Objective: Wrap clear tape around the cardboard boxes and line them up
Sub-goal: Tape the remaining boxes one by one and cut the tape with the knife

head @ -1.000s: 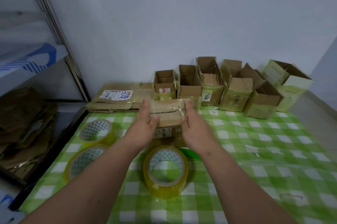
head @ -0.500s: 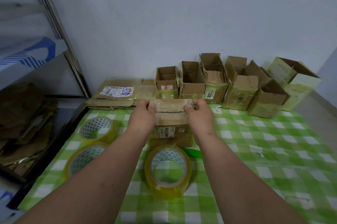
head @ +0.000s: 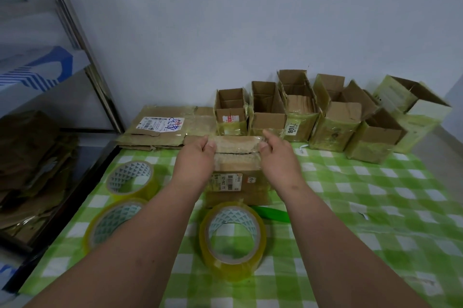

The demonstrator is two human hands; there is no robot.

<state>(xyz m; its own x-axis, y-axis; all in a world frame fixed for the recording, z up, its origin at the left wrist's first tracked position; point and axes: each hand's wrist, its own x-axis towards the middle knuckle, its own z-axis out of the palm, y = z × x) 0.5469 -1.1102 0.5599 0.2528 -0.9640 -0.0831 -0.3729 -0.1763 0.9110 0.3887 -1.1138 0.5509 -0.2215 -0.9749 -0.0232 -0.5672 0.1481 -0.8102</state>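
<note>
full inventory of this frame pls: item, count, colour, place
open boxes: 6, brown with yellowish tape, row along the wall
held box: 1, brown, table centre
flattened cardboard: stack, brown, back left
tape rolls: 3, clear yellow, front and left
green strip: 1, beside the front roll
tablecloth: green-white check
shelf: metal, left
left hand: grips the box flap
right hand: grips the flap's other end

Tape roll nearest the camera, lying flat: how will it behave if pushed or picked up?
The nearest tape roll lies flat on the checked cloth, so a push would probably slide it, not roll it. Its core is hollow and open, so it is likely fairly light and easy to hook. The glossy yellow side may be slippery to pinch.
</note>
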